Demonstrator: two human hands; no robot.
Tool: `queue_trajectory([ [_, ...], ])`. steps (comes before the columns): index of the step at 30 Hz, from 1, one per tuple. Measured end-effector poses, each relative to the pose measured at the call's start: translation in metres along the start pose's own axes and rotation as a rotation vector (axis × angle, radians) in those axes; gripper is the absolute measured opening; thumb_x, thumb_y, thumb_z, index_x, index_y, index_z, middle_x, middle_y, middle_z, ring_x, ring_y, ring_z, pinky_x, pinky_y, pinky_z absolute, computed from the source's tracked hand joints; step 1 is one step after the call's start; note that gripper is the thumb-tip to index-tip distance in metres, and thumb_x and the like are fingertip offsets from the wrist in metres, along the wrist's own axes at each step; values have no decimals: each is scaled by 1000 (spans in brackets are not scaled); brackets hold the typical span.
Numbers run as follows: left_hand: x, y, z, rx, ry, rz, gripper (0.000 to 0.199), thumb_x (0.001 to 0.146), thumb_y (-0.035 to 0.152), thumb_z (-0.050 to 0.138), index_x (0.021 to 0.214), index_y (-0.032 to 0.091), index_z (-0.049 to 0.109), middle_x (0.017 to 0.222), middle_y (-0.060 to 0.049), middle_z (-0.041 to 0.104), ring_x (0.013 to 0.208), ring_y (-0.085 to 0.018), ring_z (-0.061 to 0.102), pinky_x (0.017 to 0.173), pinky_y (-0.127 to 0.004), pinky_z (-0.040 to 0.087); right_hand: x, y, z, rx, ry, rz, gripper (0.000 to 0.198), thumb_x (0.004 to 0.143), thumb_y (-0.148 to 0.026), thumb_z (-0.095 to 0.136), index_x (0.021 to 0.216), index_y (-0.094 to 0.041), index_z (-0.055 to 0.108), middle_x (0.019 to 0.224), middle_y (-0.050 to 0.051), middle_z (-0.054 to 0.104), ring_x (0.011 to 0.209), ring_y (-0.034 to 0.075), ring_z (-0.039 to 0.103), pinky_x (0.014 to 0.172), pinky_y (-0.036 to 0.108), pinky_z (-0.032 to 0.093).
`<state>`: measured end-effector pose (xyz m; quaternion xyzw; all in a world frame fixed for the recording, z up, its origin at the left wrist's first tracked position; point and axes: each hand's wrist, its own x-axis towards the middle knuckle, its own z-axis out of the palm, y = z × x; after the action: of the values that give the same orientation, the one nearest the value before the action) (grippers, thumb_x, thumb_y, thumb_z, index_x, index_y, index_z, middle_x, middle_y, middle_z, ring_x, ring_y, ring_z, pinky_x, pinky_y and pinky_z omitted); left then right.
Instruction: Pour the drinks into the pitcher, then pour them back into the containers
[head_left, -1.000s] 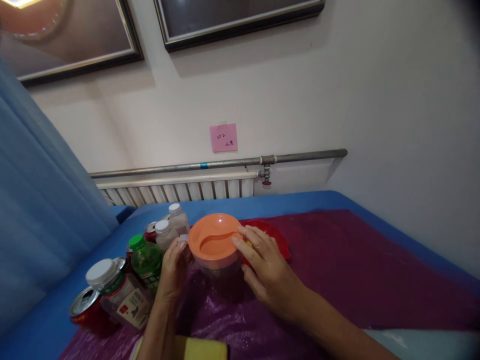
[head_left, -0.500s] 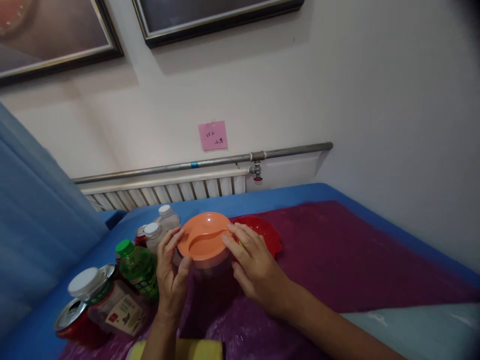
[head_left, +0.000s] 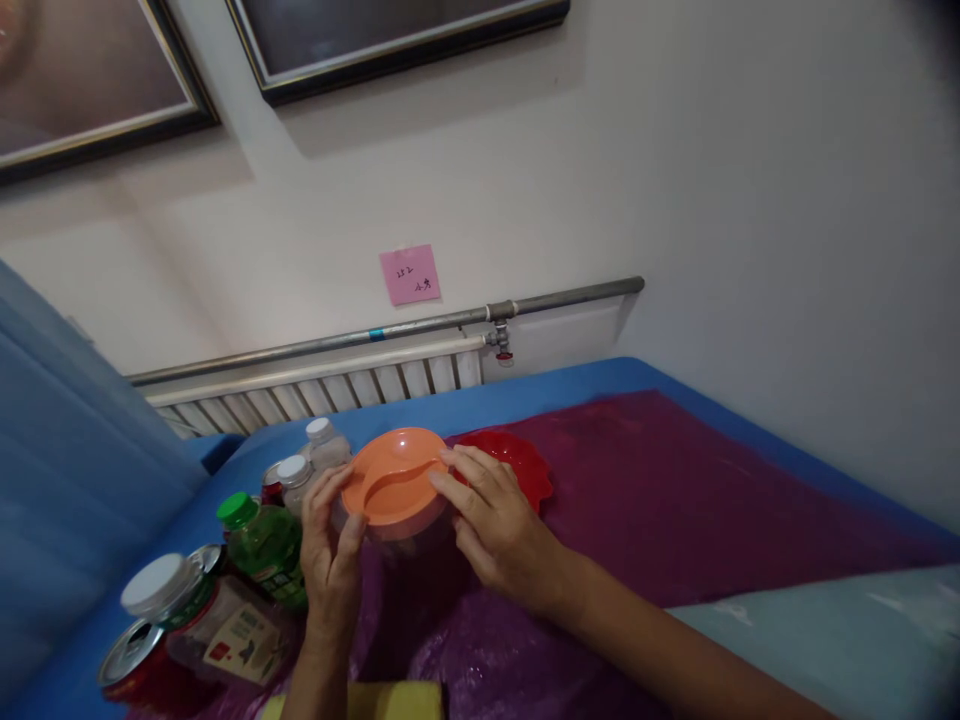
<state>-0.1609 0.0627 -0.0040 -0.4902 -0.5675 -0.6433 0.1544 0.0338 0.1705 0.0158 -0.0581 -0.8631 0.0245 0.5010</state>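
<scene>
A round orange lid (head_left: 405, 460) with a curved recess sits on top of a see-through container, most of which is in shadow. At its left rim, my left hand (head_left: 328, 565) has its fingers along the edge and the thumb at the front. My right hand (head_left: 501, 530) grips the right rim, fingertips on the lid's top, thumb lower down by the container's side. Just behind my right hand lies a red dish (head_left: 531, 468) with a wavy edge, partly covered by the fingers.
Left of my hands stand a green-capped bottle (head_left: 262, 545), a white-capped jar (head_left: 232, 630), small white-capped bottles (head_left: 327, 446) and drink cans (head_left: 142, 665). A yellow block or cloth (head_left: 397, 700) lies at the front on purple plastic sheeting (head_left: 622, 500). A radiator (head_left: 375, 385) is behind the table.
The view has shifted slightly, so everything sits a little further left. Both hands stay at the orange lid's rim, with no clear movement of the lid.
</scene>
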Motion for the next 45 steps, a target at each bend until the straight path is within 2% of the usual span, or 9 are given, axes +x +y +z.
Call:
queue_trajectory([
  [3, 0, -1, -1, -4, 4, -58, 42, 87, 41, 60, 128, 29, 60, 129, -3, 60, 124, -22, 52, 108, -35, 36, -1, 1, -1, 8, -11, 8, 61, 82, 1, 45, 140, -17, 43, 140, 16, 53, 136, 29, 43, 106, 52, 48],
  [17, 1, -6, -4, 86, -9, -20, 41, 88, 46, 56, 123, 25, 63, 127, -6, 63, 123, -24, 53, 107, -39, 38, -4, 2, 4, 24, 5, 18, 69, 80, 3, 46, 145, -19, 37, 139, 17, 53, 131, 29, 49, 100, 50, 50],
  [24, 3, -1, -6, -8, 9, -194, 45, 85, 51, 55, 118, 23, 66, 128, -8, 63, 125, -28, 53, 109, -44, 38, 1, 6, -11, 105, -51, 85, 66, 84, -1, 45, 146, -23, 39, 143, 13, 53, 136, 25, 47, 107, 49, 48],
  [27, 2, 2, -6, -112, 75, -276, 46, 85, 51, 54, 120, 22, 65, 130, -8, 63, 125, -29, 53, 109, -44, 38, 8, 13, -26, 170, 30, 195, 59, 88, -5, 45, 143, -26, 42, 143, 11, 54, 135, 24, 49, 110, 47, 46],
  [32, 4, 10, -10, -79, 270, -233, 38, 86, 48, 49, 105, 22, 68, 112, -6, 67, 111, -26, 58, 103, -42, 40, 22, 24, -57, 242, 237, 397, 37, 96, -30, 52, 133, -25, 53, 139, 9, 59, 129, 24, 55, 108, 45, 47],
  [35, 7, 13, -15, -56, 418, -241, 30, 83, 49, 51, 88, 22, 65, 91, -3, 64, 92, -21, 58, 92, -38, 43, 28, 30, -71, 271, 351, 485, 34, 98, -43, 48, 126, -26, 58, 137, 8, 61, 129, 25, 55, 107, 46, 47],
  [37, 9, 15, -18, -66, 444, -299, 34, 84, 53, 48, 75, 22, 60, 75, 0, 57, 73, -18, 52, 74, -34, 43, 30, 35, -77, 277, 411, 500, 34, 99, -48, 44, 121, -27, 60, 134, 8, 63, 128, 25, 56, 105, 45, 47],
  [40, 12, 17, -20, -113, 373, -431, 52, 87, 62, 33, 61, 22, 53, 56, 2, 45, 54, -15, 38, 53, -30, 31, 30, 44, -78, 270, 469, 510, 39, 100, -52, 37, 109, -25, 63, 128, 9, 66, 125, 25, 58, 104, 46, 46],
  [45, 17, 20, -20, -139, 246, -649, 66, 83, 77, 25, 50, 23, 42, 44, 5, 29, 41, -11, 25, 42, -26, 19, 23, 66, -68, 215, 446, 534, 53, 96, -63, 34, 77, -24, 64, 106, 8, 72, 108, 26, 66, 99, 45, 46],
])
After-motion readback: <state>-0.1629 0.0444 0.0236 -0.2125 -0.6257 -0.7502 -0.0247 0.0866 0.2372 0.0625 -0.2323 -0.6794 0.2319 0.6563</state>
